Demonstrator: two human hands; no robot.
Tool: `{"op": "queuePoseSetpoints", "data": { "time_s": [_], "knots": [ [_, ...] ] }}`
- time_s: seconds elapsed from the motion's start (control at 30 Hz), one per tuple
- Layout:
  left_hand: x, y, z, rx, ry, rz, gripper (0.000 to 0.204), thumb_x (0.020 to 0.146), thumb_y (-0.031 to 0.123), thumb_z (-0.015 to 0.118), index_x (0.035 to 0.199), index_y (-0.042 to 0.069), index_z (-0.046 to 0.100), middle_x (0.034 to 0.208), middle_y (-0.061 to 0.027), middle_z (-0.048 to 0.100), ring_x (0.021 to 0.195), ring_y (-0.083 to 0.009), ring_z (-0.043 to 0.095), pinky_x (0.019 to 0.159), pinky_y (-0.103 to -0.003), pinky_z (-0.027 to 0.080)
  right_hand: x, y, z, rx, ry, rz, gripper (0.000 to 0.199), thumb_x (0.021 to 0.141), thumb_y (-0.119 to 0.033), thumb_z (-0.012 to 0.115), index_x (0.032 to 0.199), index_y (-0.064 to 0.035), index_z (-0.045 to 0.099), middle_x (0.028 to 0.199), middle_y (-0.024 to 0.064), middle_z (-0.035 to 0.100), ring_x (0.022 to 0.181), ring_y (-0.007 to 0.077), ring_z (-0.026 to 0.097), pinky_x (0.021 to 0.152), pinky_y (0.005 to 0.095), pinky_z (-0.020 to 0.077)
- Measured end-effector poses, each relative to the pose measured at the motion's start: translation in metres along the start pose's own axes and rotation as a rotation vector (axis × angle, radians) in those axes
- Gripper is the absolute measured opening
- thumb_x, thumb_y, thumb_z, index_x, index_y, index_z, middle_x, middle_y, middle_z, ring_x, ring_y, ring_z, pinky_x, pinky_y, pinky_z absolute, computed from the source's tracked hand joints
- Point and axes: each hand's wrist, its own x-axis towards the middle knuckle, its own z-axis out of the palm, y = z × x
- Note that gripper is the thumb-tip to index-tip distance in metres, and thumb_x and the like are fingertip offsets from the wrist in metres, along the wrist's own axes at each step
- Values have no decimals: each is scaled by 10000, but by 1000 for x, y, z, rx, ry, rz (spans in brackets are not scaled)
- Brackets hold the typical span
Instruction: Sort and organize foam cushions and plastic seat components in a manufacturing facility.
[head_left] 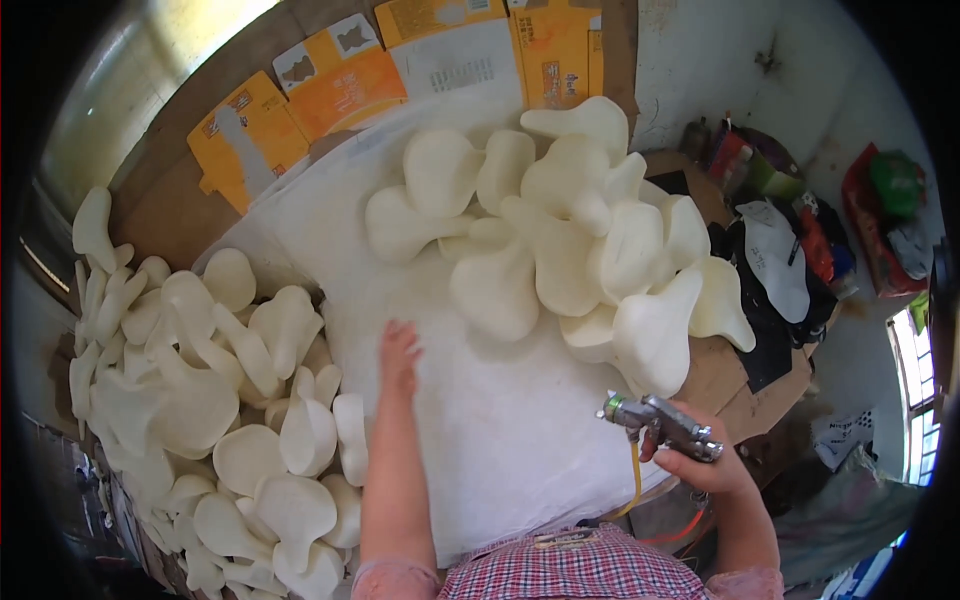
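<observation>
My right hand (712, 462) is wrapped round the handle of a metal spray gun (675, 428), whose green-ringed nozzle points left. A yellow hose hangs from the gun. Over the white work surface (480, 430), my left hand (400, 352) reaches forward, its fingers apart and nothing in them. Cream-coloured foam pads shaped like bicycle saddles (490, 290) lie heaped just beyond my hands, at the far middle and right of the surface. To the left of my left forearm rises a bigger pile of the same foam saddle pads (185, 405), stacked loosely at many angles.
Flattened yellow-orange cartons (345, 85) and brown cardboard line the far edge. At the right, a white pad-shaped template (772, 258) lies on black cloth, beside bags and bottles against the wall. A red-orange hose (675, 530) runs near my waist.
</observation>
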Motion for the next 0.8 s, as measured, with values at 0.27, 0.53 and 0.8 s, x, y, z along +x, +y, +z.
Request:
{"op": "queuePoseSetpoints", "data": {
  "time_s": [0.27, 0.53, 0.8],
  "knots": [
    [-34, -2, 109, 164, 21, 80, 444, 655, 126, 752, 1032, 55, 527, 957, -23, 541, 820, -181, 535, 694, -281, 437, 10, 10, -2, -28, -20, 51, 476, 773, -67, 662, 1206, 17, 484, 884, 62, 608, 817, 111, 572, 747, 258, 464],
    [-168, 24, 42, 918, -395, 282, 459, 667, 139, 714, 1052, 3, 505, 970, -155, 509, 879, -301, 524, 777, -378, 443, 17, 12, 22, -133, -131, 40, 480, 762, -26, 649, 1206, 26, 475, 891, 72, 600, 826, 131, 575, 753, 281, 471],
    [-141, -57, -72, 826, 396, -24, 569, 771, 226, 649, 1248, 46, 396, 1079, -164, 526, 784, -259, 580, 657, -384, 495, -2, -19, 47, -264, -178, -26, 481, 767, -29, 672, 1211, -20, 489, 891, 51, 607, 789, 106, 563, 708, 247, 461]
  ]
}}
